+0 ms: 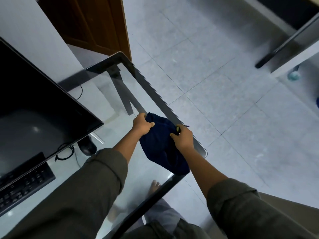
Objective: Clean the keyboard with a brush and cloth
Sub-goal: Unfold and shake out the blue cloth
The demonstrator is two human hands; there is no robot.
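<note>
Two hands, one dark blue cloth [161, 145] — the left hand [142, 125] clamps its far edge, the right hand [183, 138] its near-right edge. One black keyboard [25, 185] lies well to the left of the grip — on the glass desk [150, 87].

The keyboard [25, 185] runs off the left edge, and the monitor [38, 107] overhanging it covers its back rows; the key legends are too smeared to read. The monitor itself is cut by the left edge. A small yellowish thing [177, 129] peeks from the right hand [183, 139], mostly buried in the fingers and the dark blue cloth [162, 145], so what it is cannot be told. The cloth hides the fingertips of the left hand [142, 125]. A bluish object [293, 75] by the far furniture is too blurred to name.
</note>
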